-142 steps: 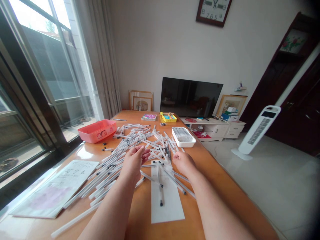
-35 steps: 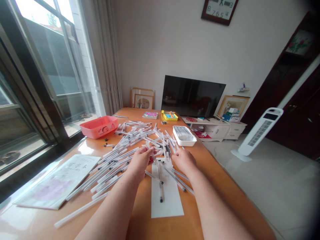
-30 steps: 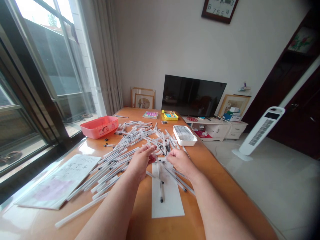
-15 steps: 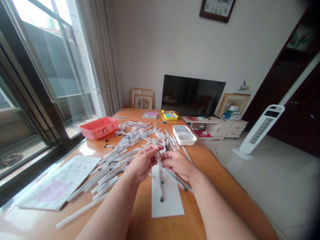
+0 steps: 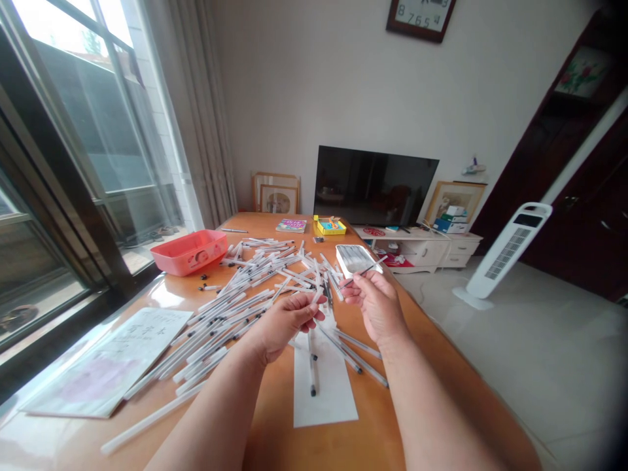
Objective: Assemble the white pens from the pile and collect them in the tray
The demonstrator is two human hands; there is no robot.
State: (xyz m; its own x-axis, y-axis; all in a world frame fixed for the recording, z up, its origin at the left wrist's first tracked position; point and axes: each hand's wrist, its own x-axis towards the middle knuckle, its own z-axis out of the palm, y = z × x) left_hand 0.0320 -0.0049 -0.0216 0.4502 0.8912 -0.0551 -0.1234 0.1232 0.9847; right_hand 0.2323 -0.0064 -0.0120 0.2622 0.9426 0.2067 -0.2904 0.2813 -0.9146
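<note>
Many white pen barrels (image 5: 245, 288) lie scattered across the orange wooden table (image 5: 275, 405). My left hand (image 5: 287, 320) is closed around one white pen barrel (image 5: 321, 288), held above the pile. My right hand (image 5: 375, 304) pinches a thin dark refill (image 5: 366, 270) raised above the table, pointing up to the right. The two hands are a little apart. A white paper strip (image 5: 324, 392) with a couple of pens on it lies just below them.
A white tray (image 5: 354, 258) with thin refills sits beyond my right hand. A red basket (image 5: 189, 252) stands at the left by the window. A printed sheet (image 5: 108, 363) lies near left. A yellow box (image 5: 331, 227) and booklet (image 5: 291, 226) rest at the far edge.
My hands came together over the pile, then drew apart. My right hand rose with a thin refill, while my left kept the pen barrel.
</note>
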